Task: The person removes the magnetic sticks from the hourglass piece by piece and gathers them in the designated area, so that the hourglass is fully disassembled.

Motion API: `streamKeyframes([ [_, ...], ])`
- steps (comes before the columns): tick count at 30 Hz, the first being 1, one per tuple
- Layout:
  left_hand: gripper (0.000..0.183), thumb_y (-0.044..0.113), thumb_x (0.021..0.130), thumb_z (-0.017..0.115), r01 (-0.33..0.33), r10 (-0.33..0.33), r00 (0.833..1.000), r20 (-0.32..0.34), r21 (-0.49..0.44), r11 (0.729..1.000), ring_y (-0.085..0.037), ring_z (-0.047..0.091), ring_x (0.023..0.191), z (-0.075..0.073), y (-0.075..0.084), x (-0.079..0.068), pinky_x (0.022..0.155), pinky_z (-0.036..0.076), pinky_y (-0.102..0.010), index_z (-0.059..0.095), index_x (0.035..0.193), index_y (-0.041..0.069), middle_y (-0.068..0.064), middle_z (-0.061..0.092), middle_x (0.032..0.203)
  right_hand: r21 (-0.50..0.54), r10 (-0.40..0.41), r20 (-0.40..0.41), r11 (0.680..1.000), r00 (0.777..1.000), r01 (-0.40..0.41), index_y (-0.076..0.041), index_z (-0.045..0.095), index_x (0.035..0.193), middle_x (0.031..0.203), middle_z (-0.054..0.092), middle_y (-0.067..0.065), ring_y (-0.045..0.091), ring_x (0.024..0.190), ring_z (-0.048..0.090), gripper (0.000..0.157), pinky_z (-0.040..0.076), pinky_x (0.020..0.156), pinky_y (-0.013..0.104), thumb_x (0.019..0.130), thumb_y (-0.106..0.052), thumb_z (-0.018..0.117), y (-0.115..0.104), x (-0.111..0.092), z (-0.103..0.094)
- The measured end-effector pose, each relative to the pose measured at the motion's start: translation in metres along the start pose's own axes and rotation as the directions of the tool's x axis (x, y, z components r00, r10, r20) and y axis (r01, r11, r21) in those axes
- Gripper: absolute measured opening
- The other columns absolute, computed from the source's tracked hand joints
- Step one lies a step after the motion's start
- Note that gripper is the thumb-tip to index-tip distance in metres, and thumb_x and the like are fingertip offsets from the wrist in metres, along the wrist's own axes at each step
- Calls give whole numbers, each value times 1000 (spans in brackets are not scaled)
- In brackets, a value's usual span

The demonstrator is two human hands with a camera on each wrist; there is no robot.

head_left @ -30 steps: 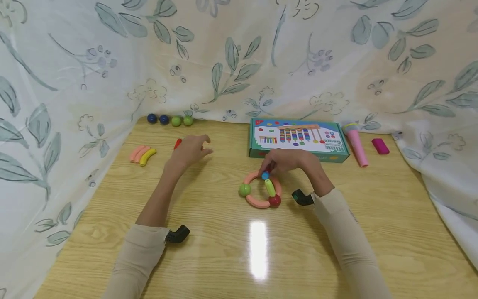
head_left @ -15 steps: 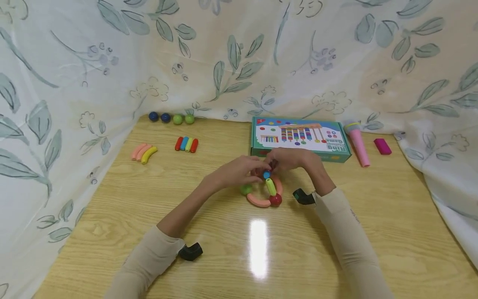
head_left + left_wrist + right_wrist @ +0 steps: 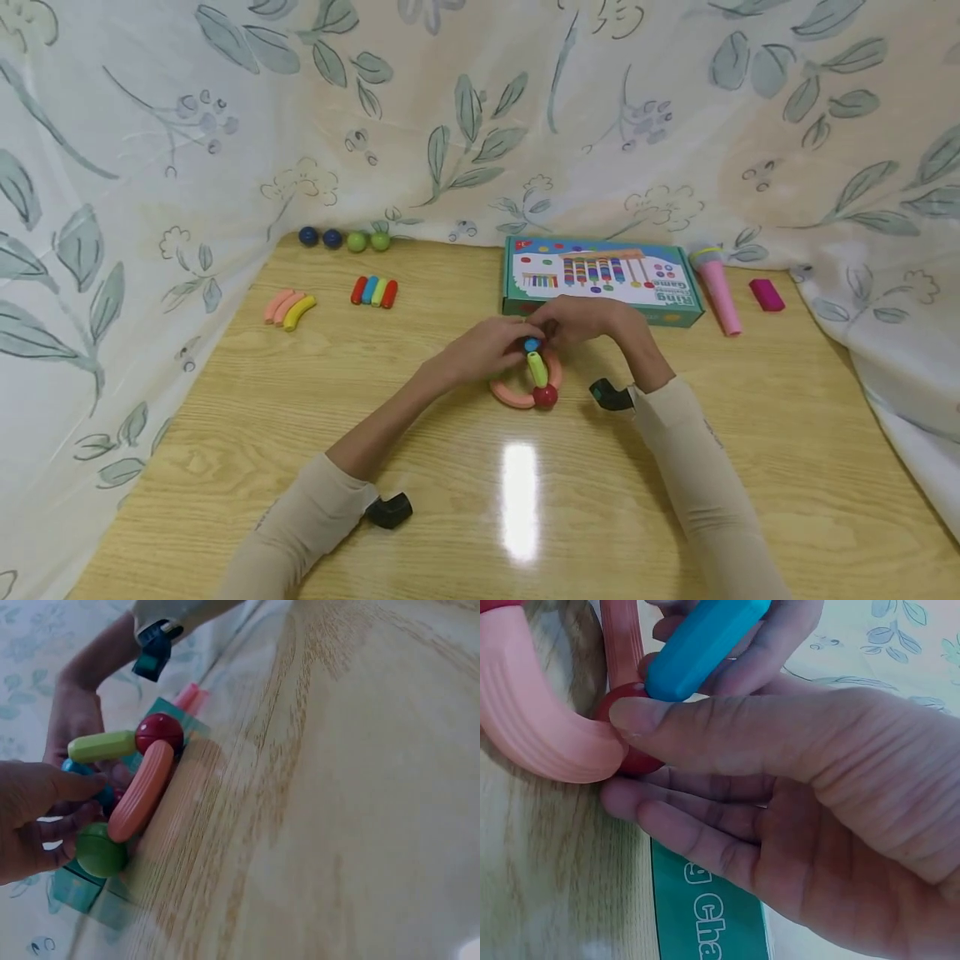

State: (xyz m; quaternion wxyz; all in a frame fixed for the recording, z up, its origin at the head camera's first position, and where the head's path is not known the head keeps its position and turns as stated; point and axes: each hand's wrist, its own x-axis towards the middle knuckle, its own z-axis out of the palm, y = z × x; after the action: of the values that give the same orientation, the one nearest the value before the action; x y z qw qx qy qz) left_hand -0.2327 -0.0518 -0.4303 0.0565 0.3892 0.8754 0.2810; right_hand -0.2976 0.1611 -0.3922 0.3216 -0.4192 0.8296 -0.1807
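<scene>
A ring of salmon curved sticks joined by balls lies mid-table. Its near red ball carries a yellow-green stick tilted upward. At the far side a blue stick meets another red ball. My right hand pinches that ball between thumb and fingers. From the left, my left hand holds the blue stick with thumb and fingertips. The ring's green ball shows below the left fingers in the left wrist view; that hand hides it from the head view.
Behind the hands lies a green game box, with a pink toy microphone and a magenta block to its right. At left are short coloured sticks, curved sticks and several balls by the cloth.
My left hand has come from the short sticks at the left to the ring and taken hold of the blue stick. The right hand stays at the far red ball; the ring has shifted slightly.
</scene>
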Motion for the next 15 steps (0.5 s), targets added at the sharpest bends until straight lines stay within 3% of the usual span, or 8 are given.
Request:
streamKeyframes([
  [4,31,7,101,66,31,-30,999,-23,7,1000,-20,68,116,1,-1,1,101,56,-32,70,132,7,-9,73,129,11,16,-14,1000,1000,-16,-14,72,123,114,74,1,15,100,62,27,56,100,39,99,-3,66,0,0,1],
  [15,22,3,99,68,-29,29,1000,-7,-3,1000,-19,68,112,4,1,6,98,57,-29,76,119,6,-7,75,122,46,1,20,999,1000,-2,-14,73,112,109,73,2,14,98,64,19,57,95,37,95,-6,75,4,0,2],
])
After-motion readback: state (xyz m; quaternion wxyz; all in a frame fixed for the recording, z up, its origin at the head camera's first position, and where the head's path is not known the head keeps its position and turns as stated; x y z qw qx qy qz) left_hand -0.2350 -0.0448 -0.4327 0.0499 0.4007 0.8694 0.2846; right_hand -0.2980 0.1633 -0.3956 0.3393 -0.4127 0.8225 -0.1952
